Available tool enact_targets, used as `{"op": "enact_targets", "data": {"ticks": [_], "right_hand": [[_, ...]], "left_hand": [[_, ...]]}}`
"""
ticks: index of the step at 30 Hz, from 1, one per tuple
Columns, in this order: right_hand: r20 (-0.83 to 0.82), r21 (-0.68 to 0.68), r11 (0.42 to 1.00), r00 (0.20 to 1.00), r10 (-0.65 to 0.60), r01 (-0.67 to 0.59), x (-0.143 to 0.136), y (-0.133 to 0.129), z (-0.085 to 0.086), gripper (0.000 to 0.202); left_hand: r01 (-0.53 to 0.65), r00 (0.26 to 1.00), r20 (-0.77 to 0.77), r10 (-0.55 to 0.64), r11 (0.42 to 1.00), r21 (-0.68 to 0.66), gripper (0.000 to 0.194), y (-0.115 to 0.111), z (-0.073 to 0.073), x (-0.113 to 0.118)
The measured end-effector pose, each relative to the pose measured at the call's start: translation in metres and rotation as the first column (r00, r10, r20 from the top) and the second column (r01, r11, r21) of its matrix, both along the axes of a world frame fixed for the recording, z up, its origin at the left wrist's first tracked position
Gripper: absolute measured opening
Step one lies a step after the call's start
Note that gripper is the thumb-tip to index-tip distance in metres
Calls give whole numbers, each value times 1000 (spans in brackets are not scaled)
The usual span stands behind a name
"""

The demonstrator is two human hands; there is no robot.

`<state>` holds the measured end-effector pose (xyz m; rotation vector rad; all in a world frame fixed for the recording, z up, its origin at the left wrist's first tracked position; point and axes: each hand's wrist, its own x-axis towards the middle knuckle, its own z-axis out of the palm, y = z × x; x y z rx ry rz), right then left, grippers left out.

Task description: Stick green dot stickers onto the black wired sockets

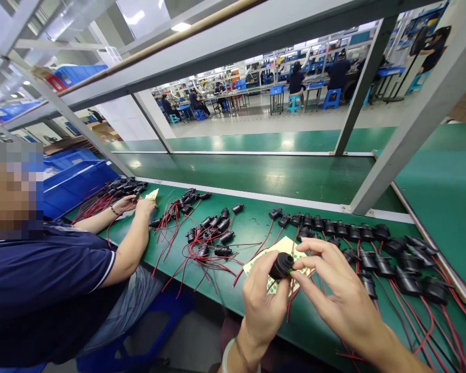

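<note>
A black cylindrical part (pixel 281 265) with red wires is gripped between the fingers and thumb of my left hand (pixel 259 300). The thumb and forefinger of my right hand (pixel 339 287) pinch a small green dot against the side of that part. Beneath both hands lies a pale yellow sheet (pixel 285 244) with rows of green dots, partly hidden by the fingers. To the right, several black parts (pixel 384 265) with red wires stand and lie in rows. Another loose group of black parts (pixel 213 225) lies to the left of the sheet.
At the left, a person in a dark blue shirt (pixel 50 290) handles a small yellow sheet (pixel 152 195) beside more wired parts. Blue bins (pixel 75 186) stand behind that person. Slanted metal posts (pixel 407 114) rise from the green bench (pixel 248 199). People sit at far tables.
</note>
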<state>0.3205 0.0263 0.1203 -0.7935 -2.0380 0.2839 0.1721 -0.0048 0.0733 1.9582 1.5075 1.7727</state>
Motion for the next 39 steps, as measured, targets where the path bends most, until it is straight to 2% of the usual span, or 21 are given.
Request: {"op": "enact_targets", "data": {"ticks": [6, 11, 15, 23, 30, 32, 34, 36, 39], "right_hand": [[-55, -141, 989, 998, 33, -40, 3, -1, 2, 12], [-118, -304, 945, 989, 89, -121, 9, 3, 7, 14], [-113, -383, 914, 988, 100, -136, 9, 5, 10, 15], [-131, -383, 918, 990, 57, -104, 3, 5, 10, 14], [-188, -389, 913, 981, 56, -127, -1, 6, 8, 10], [-168, -350, 930, 984, 50, -108, -2, 4, 6, 10], [-136, -251, 966, 990, 29, -62, -3, 2, 4, 9], [-113, -77, 997, 994, 4, -13, -5, 0, 0, 10], [-59, 176, 984, 998, -10, 20, -6, -1, -6, 19]], "left_hand": [[20, 1000, -16, -20, 1000, 20, 50, 2, 0, -1], [27, 1000, -11, -26, 1000, 15, 50, 3, -1, -1], [39, 999, -10, -39, 999, 36, 50, 2, -1, 0], [40, 999, -27, -39, 997, 59, 50, 2, 1, -1], [6, 998, -58, -1, 996, 85, 50, 0, 0, -3], [8, 999, -44, -5, 998, 66, 47, 0, 2, -3], [6, 1000, -14, -6, 1000, 29, 45, -1, 3, -2], [2, 1000, 17, -2, 1000, -10, 45, -1, 3, -2], [-20, 999, 35, 21, 999, -45, 45, -2, 1, -2]]}}
